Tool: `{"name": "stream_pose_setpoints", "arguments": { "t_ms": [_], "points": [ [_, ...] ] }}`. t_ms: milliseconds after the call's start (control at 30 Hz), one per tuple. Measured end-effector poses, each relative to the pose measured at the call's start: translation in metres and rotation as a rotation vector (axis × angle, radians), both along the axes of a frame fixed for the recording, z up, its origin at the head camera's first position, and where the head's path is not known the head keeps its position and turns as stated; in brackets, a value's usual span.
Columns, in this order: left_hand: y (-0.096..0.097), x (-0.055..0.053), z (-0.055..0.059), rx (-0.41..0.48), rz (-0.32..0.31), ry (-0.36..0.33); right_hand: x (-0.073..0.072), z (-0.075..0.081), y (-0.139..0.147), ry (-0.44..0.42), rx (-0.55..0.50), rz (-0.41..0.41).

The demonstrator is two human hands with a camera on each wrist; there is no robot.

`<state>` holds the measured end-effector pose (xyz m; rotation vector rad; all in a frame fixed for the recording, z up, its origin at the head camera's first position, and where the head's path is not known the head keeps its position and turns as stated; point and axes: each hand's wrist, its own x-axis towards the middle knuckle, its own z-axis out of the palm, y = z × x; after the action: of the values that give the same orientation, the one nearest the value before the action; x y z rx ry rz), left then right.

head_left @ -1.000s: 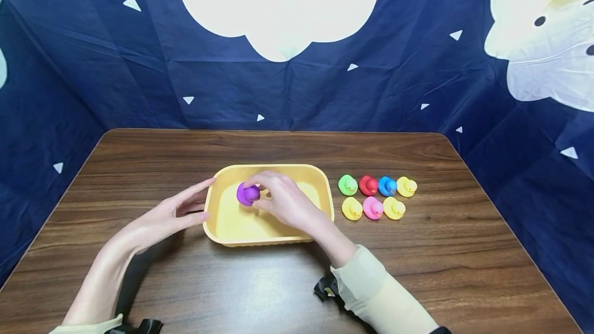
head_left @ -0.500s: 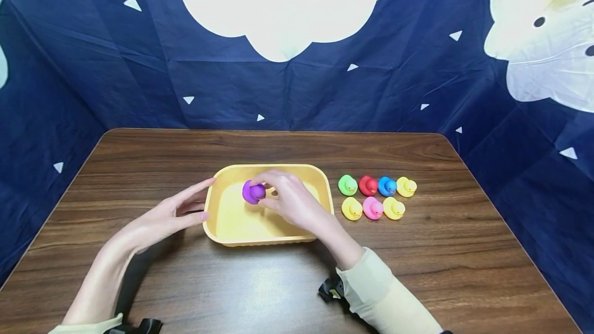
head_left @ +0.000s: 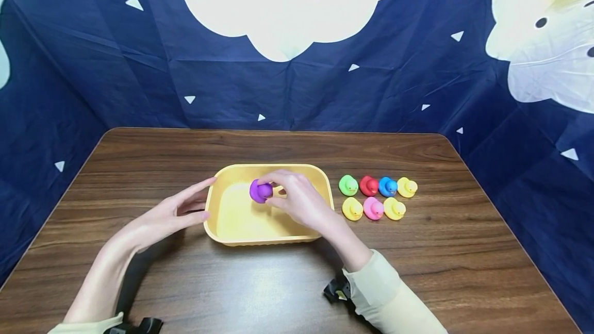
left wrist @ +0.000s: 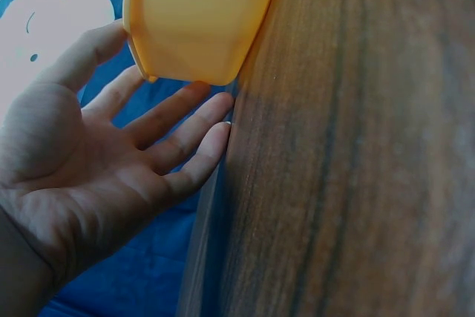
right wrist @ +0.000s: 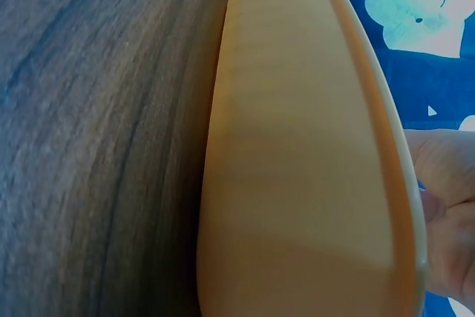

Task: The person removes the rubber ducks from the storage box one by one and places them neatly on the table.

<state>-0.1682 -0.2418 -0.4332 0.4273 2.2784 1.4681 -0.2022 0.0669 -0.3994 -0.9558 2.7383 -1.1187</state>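
Over the yellow plastic tub (head_left: 232, 226), my right hand (head_left: 301, 200) pinches a purple rubber duck (head_left: 260, 191) between thumb and fingers. In the right wrist view the wall of the tub (right wrist: 304, 139) hides the duck and most of my right hand (right wrist: 445, 198). My left hand (head_left: 162, 220) touches the tub's left end with fingertips and thumb, its fingers spread. The left wrist view has the left hand (left wrist: 111, 146) with palm showing, fingers extended against the end of the tub (left wrist: 200, 27).
Right of the tub, two rows of rubber ducks stand on the wooden table (head_left: 223, 282): green (head_left: 348, 185), red (head_left: 368, 186), blue (head_left: 388, 186) and yellow (head_left: 407, 187) behind, pink (head_left: 373, 208) between two yellow ones in front. A dark blue curtain (head_left: 139, 81) hangs behind.
My right hand has shifted to the right within the tub, carrying the purple duck with it. The left hand stays at the tub's left end, and the other ducks keep their places.
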Motion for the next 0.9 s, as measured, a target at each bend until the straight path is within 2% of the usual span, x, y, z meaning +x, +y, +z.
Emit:
{"name": "stream_pose_setpoints", "arguments": {
  "t_ms": [900],
  "points": [
    [0.001,0.001,0.001,-0.004,0.005,-0.001,0.005,0.005,0.024,-0.006,-0.075,-0.067]
  ]
}}
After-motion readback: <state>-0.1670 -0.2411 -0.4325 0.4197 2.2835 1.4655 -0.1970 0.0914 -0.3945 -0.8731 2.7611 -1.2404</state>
